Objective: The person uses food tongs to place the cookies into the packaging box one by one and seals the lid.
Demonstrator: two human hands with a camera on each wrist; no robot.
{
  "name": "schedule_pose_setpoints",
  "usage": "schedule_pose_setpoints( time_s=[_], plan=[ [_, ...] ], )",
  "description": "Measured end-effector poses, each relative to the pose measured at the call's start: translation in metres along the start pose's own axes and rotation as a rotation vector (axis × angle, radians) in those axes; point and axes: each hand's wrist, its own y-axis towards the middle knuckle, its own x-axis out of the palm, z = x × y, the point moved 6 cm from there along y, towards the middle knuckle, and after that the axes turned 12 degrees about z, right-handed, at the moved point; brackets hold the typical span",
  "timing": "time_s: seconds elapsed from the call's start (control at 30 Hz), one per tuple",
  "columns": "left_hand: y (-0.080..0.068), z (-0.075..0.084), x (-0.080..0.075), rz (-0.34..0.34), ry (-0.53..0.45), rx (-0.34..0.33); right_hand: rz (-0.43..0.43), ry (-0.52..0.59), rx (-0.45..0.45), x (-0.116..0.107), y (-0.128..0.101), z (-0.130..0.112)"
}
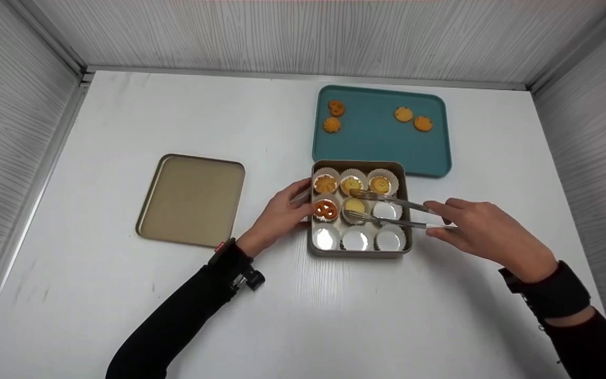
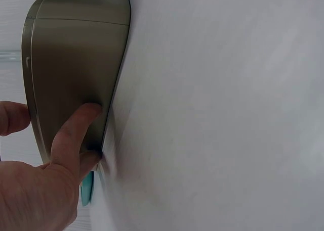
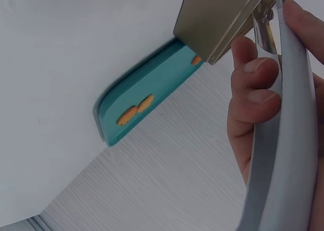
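Observation:
A square gold tin (image 1: 358,253) holds paper cups, several of them with a cookie inside. My left hand (image 1: 282,213) grips the tin's left side; in the left wrist view its thumb (image 2: 76,127) presses on the tin's wall (image 2: 71,64). My right hand (image 1: 471,226) holds metal tongs (image 1: 397,223) that reach over the tin from the right. The tong tips lie on either side of a pale cookie (image 1: 355,205) in the centre cup. In the right wrist view, fingers (image 3: 253,89) curl round the tongs (image 3: 283,140) beside the tin (image 3: 217,18).
A teal tray (image 1: 382,142) behind the tin carries two cookies at its left (image 1: 336,108) and two at its right (image 1: 422,123); the right wrist view also catches this tray (image 3: 147,84). A gold lid (image 1: 192,199) lies flat to the left. Grey walls enclose the white table.

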Motion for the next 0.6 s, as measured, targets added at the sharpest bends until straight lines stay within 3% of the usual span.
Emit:
schedule_pose_setpoints(
  time_s=[0.17, 0.33, 0.6],
  plan=[
    [0.0, 0.001, -0.001, 0.006, 0.04, 0.03, 0.003, -0.004, -0.002, 0.001, -0.001, 0.001],
    [-0.001, 0.001, 0.0, -0.003, 0.02, 0.004, 0.031, 0.04, 0.033, 0.001, -0.002, 0.008],
    [0.0, -0.001, 0.0, -0.007, 0.013, 0.0, 0.245, 0.094, 0.122, 0.002, 0.0, 0.028]
  ],
)
